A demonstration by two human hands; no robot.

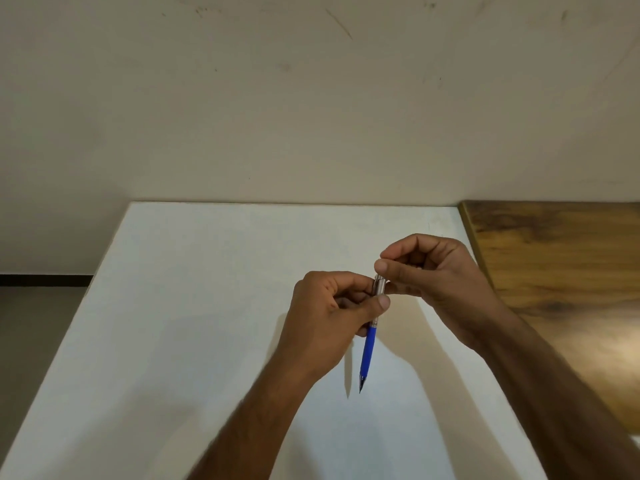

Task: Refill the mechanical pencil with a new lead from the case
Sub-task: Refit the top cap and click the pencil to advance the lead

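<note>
Centrally, just right of the frame's middle, the left hand (332, 306) is curled closed around the upper part of the pencil (369, 348), thumb pressed against the barrel below the silver end. The pencil is held in the air above the white table (173, 323), nearly upright, blue grip and dark tip pointing toward the lower edge of the frame. The right hand (433, 268) meets it from the right, thumb and forefinger pinched together at the silver top end; whether a lead or cap lies between them cannot be told. The two hands touch at the pencil. A wooden surface (561, 258) adjoins the table at right.
</note>
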